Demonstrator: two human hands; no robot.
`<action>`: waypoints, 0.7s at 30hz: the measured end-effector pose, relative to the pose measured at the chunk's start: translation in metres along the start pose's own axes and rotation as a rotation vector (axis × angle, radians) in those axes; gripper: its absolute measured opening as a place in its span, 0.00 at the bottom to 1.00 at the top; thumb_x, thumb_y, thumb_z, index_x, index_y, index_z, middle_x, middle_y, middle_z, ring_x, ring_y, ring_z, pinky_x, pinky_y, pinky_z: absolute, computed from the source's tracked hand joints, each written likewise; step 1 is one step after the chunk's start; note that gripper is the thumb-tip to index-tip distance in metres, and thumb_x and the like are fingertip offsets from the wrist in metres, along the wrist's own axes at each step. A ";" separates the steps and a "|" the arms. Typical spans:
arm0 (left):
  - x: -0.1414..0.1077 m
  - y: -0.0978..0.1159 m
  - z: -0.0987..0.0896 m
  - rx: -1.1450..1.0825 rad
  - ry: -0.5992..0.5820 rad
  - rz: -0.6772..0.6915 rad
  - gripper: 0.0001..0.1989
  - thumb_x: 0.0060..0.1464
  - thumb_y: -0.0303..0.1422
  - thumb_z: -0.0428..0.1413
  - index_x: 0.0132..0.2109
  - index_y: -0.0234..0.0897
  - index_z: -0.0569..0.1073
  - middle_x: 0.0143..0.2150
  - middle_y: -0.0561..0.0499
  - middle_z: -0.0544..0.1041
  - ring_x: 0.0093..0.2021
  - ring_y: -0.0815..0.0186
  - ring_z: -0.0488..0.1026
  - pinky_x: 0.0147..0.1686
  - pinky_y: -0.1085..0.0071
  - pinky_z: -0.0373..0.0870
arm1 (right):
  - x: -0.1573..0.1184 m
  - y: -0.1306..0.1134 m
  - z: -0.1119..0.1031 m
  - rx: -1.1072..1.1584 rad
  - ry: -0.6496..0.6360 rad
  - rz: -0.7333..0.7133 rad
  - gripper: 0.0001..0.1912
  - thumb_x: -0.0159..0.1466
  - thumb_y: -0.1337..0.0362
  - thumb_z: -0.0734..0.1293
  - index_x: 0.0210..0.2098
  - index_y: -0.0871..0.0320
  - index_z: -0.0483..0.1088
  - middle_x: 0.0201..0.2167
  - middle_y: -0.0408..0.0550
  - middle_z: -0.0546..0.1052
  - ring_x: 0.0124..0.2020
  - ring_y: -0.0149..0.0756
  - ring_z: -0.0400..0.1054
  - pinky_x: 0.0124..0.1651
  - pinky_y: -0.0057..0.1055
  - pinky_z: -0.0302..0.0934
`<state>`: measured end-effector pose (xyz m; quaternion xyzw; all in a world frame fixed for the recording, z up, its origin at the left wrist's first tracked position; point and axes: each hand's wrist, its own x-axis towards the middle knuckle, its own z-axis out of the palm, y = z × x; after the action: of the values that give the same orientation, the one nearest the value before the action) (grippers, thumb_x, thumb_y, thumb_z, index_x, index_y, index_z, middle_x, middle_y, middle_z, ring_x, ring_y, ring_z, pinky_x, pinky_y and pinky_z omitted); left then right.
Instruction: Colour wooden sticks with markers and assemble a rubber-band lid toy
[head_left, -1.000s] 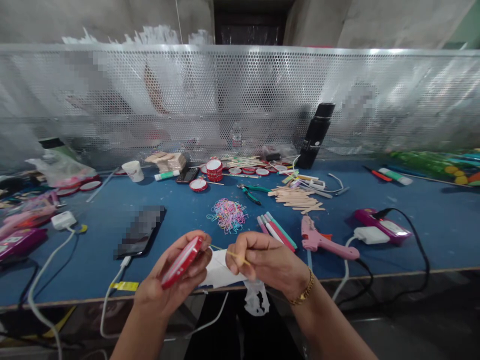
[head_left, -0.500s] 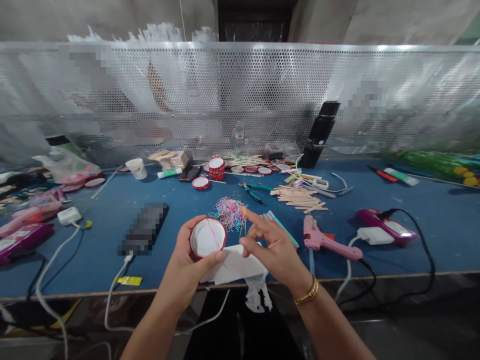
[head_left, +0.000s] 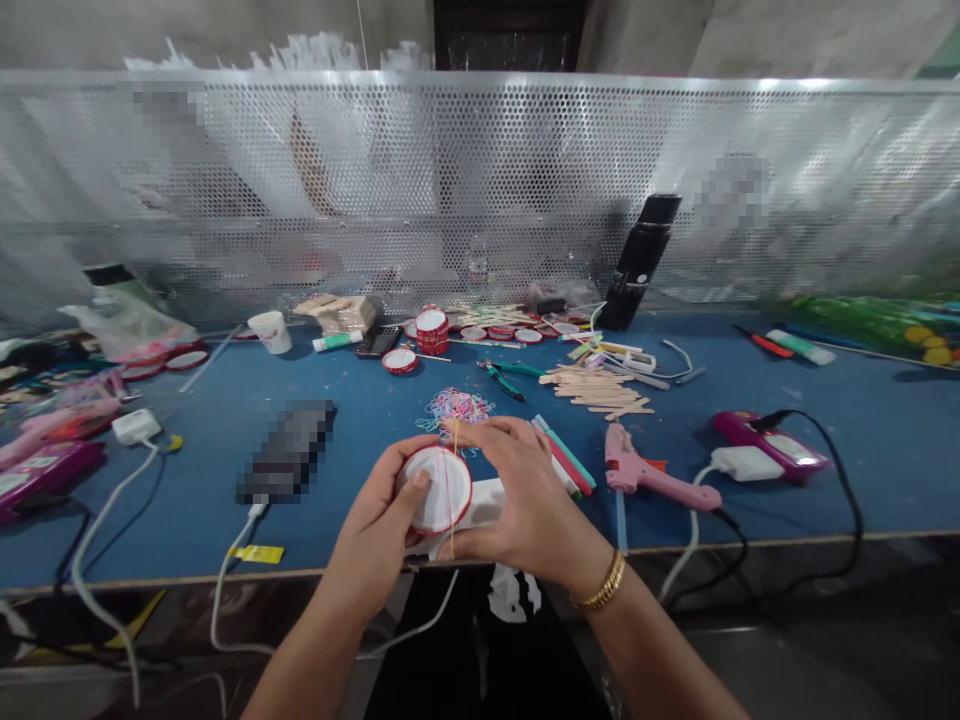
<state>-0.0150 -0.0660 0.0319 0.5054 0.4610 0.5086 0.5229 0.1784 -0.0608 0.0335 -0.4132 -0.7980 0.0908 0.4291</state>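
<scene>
My left hand is closed round a small drum-like disc with a white face and red rim, its thumb pressed on the face. A pink rubber band runs across that face. My right hand stretches a yellow rubber band between thumb and forefinger, at the top and bottom of the disc's right part. Just beyond the hands lies a pile of coloured rubber bands. A white sheet is partly hidden beneath the hands.
A pink glue gun and coloured sticks lie to the right. Wooden craft sticks, cutters and stacked red-rimmed discs sit farther back. A phone with a cable is at left; a black bottle stands behind.
My right hand has moved left to the disc and spread the yellow rubber band over it. The disc has shifted slightly right, and my left thumb has moved onto its face.
</scene>
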 end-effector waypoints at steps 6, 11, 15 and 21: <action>0.003 0.004 0.002 0.295 0.053 0.203 0.23 0.55 0.38 0.63 0.56 0.38 0.72 0.49 0.46 0.79 0.47 0.57 0.76 0.49 0.60 0.73 | 0.005 -0.008 0.006 -0.029 -0.023 0.027 0.55 0.37 0.42 0.87 0.58 0.54 0.67 0.56 0.56 0.78 0.60 0.59 0.67 0.63 0.56 0.59; 0.001 0.003 0.004 0.416 0.053 0.263 0.15 0.58 0.37 0.58 0.50 0.39 0.72 0.46 0.46 0.79 0.46 0.56 0.76 0.49 0.58 0.72 | 0.007 -0.007 0.009 -0.006 -0.045 0.021 0.55 0.36 0.46 0.88 0.57 0.53 0.67 0.56 0.53 0.78 0.60 0.56 0.68 0.62 0.54 0.59; -0.003 -0.001 0.009 0.432 0.098 0.270 0.13 0.61 0.38 0.55 0.51 0.39 0.70 0.47 0.45 0.78 0.47 0.56 0.76 0.49 0.56 0.72 | 0.007 -0.007 0.011 0.020 -0.059 0.039 0.49 0.42 0.47 0.86 0.57 0.52 0.67 0.55 0.52 0.78 0.59 0.55 0.68 0.62 0.53 0.58; -0.007 -0.003 0.019 0.352 0.163 0.257 0.11 0.64 0.38 0.52 0.51 0.40 0.67 0.47 0.46 0.75 0.46 0.57 0.76 0.47 0.58 0.73 | 0.007 -0.007 0.013 0.078 -0.086 0.066 0.46 0.43 0.50 0.86 0.55 0.52 0.66 0.53 0.51 0.78 0.56 0.52 0.69 0.60 0.52 0.60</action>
<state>0.0039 -0.0744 0.0299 0.6006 0.5151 0.5219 0.3187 0.1629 -0.0576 0.0332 -0.4180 -0.7974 0.1537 0.4073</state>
